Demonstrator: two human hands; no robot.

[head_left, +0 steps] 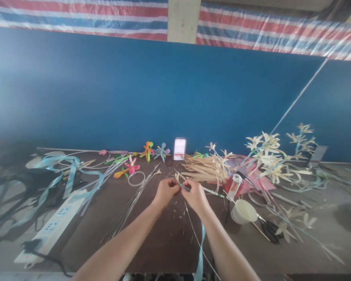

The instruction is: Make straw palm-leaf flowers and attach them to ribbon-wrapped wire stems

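Note:
My two hands meet over the middle of the dark table. My left hand is closed in a pinch on a small pale straw-like flower piece, partly covered by the fingertips. Right beside it, my right hand pinches a light blue ribbon, which passes under the wrist and hangs over the table's front edge. A thin wire slants down from the hands toward that edge. How wire, ribbon and flower piece join is hidden by the fingers. Small pale scraps lie below.
At left are a power strip, loose blue ribbon and metal wires. Dried straw strips, a phone-like lit screen and small coloured figures stand behind. A cup, scissors and pale flowers are right.

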